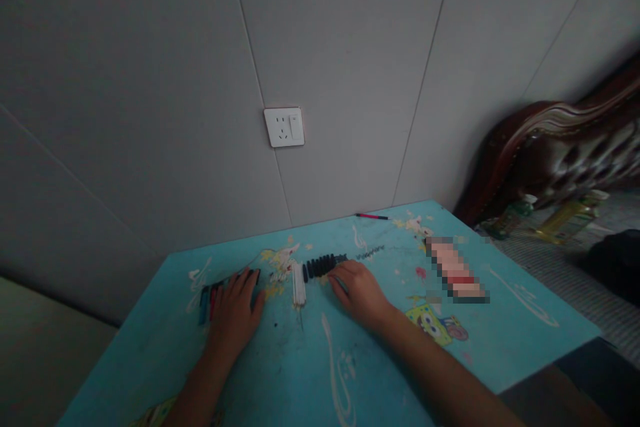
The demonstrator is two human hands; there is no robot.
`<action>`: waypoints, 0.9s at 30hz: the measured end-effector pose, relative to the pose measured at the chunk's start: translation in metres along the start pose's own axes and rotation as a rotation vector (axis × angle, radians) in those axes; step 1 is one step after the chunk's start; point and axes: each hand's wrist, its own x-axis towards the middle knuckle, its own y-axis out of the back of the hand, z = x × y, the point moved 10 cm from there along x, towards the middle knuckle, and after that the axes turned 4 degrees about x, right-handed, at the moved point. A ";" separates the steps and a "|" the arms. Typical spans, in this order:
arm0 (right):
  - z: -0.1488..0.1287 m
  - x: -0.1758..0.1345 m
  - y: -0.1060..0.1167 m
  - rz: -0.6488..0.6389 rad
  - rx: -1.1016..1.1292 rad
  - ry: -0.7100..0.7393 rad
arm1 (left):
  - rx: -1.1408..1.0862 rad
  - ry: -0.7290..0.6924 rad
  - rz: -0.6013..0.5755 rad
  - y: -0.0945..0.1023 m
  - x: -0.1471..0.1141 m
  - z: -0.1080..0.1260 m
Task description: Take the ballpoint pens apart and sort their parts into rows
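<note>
My left hand [237, 310] lies with fingers spread over a row of dark, red and blue pen barrels [204, 307], covering part of them. Beside it, toward the middle, a bundle of thin white pen refills [299, 285] lies side by side. Several short black pen parts, perhaps grips [319, 266], form a row right of the refills. My right hand [359, 290] rests at the right end of that row, fingers bent and thumb a little apart, with nothing visible held. Small springs [370, 253] trail off to its right.
A red and black pen [373, 216] lies at the back edge of the blue table [310, 373]. A pixelated pinkish item [457, 269] is on the right. Behind stands a wall with a socket [285, 127]. Bottles [570, 217] lie on a bed beyond the table.
</note>
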 end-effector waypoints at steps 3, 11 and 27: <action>0.014 -0.005 0.017 0.035 -0.050 -0.049 | -0.006 -0.008 0.007 0.001 0.000 0.001; 0.055 -0.078 0.066 0.030 -0.329 -0.150 | 0.009 -0.049 0.061 0.004 0.000 0.003; 0.156 -0.211 0.157 0.176 -0.783 -0.777 | 0.034 -0.088 0.046 -0.008 0.002 0.000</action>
